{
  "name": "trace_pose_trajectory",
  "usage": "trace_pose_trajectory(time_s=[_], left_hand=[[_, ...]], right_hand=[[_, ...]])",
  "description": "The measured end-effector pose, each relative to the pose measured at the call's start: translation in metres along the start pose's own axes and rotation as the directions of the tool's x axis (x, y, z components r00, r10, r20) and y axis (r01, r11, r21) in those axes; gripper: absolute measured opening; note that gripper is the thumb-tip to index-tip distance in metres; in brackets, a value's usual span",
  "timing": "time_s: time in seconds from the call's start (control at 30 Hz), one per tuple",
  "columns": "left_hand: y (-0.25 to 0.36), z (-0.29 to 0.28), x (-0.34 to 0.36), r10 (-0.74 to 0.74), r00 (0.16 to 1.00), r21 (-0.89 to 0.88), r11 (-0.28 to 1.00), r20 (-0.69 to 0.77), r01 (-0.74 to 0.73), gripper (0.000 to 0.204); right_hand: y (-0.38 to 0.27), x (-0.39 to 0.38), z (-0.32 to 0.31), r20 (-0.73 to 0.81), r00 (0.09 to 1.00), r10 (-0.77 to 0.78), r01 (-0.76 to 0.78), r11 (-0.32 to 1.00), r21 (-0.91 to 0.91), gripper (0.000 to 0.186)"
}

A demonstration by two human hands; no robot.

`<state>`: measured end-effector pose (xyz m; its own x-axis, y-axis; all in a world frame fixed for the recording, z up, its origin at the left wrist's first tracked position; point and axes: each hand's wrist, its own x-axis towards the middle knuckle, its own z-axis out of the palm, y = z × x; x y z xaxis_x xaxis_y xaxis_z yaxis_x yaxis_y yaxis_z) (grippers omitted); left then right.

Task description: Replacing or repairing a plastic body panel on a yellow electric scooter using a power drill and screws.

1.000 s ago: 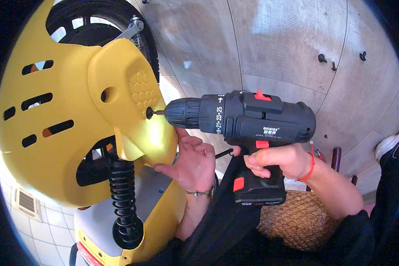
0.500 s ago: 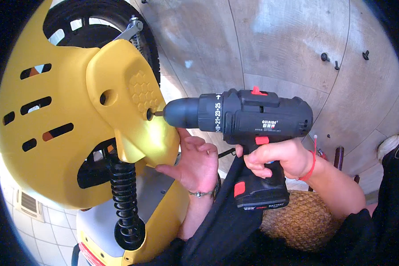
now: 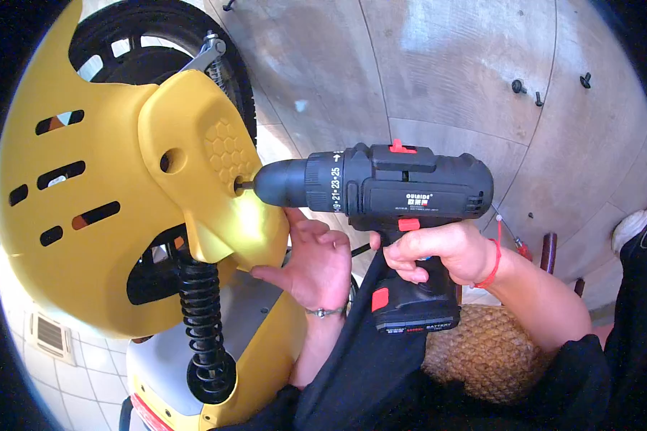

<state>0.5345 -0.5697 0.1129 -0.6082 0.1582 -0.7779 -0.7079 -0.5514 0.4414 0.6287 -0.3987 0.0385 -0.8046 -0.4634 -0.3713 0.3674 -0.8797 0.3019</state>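
My right hand (image 3: pixel 438 250) grips a black cordless drill (image 3: pixel 410 187) with red switches, its fingers wrapped round the handle. The drill lies level, chuck to the left, and its bit (image 3: pixel 245 185) enters a round hole in a yellow plastic body panel (image 3: pixel 194 136). Light from the drill falls on the panel below that hole. At the panel's right edge, my left hand (image 3: pixel 315 269) holds on, thumb along the lower edge, other fingers curled and partly hidden behind it. A second, larger round hole stays bare further left.
A black coil-spring shock absorber (image 3: pixel 203 323) stands beneath the panel, and a black tyre (image 3: pixel 248 93) behind it. Several dark screws (image 3: pixel 519 86) lie on the wood-look floor (image 3: pixel 453 79). A woven seat (image 3: pixel 485 352) is below my right forearm. A screwdriver (image 3: pixel 522 249) lies beyond it.
The drill and my right hand have shifted slightly left, and less of the bit shows outside the hole. My left hand keeps nearly the same place at the panel's edge.
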Motion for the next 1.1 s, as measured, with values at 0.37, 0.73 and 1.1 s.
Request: trace_pose_trajectory(time_s=[0.37, 0.73, 1.1], left_hand=[[-0.002, 0.014, 0.000, 0.013, 0.998, 0.007, 1.000, 0.054, -0.014, 0.090], [-0.035, -0.017, 0.009, -0.097, 0.994, 0.370, 0.922, -0.055, 0.111, 0.056], [-0.182, 0.089, 0.113, -0.193, 0.706, 0.656, -0.268, 0.681, -0.706, 0.035]], right_hand=[[-0.007, 0.006, -0.006, 0.026, 0.999, -0.044, 0.049, 0.964, -0.261, 0.020], [-0.041, -0.064, -0.044, -0.207, 0.941, -0.267, 0.191, 0.925, -0.328, 0.022], [-0.110, -0.137, 0.040, -0.442, 0.456, -0.772, 0.419, 0.625, -0.659, 0.051]])
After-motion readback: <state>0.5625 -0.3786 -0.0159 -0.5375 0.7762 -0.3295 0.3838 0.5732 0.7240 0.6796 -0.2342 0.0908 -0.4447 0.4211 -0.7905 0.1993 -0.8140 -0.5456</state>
